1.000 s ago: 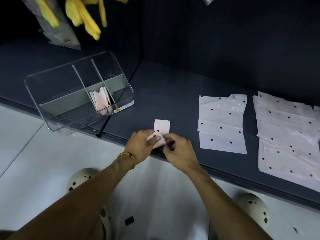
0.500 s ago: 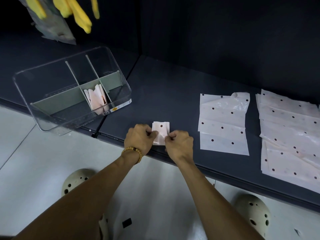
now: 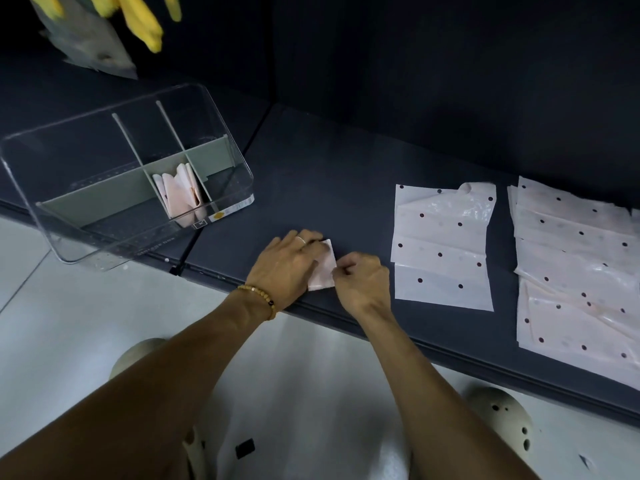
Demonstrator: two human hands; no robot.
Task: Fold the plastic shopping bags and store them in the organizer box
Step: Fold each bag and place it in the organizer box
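On the clear organizer box (image 3: 86,244), faint unreadable embossed lettering.

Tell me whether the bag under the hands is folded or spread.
Folded. The bag is a small compact packet, pressed by the left hand and pinched by the right hand.

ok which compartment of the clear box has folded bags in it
The middle front compartment of the organizer box: folded pink bags stand upright there. The compartments on either side show nothing inside.

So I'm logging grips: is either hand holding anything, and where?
Right hand pinches the folded bag at its right edge; left hand presses flat on its left side.
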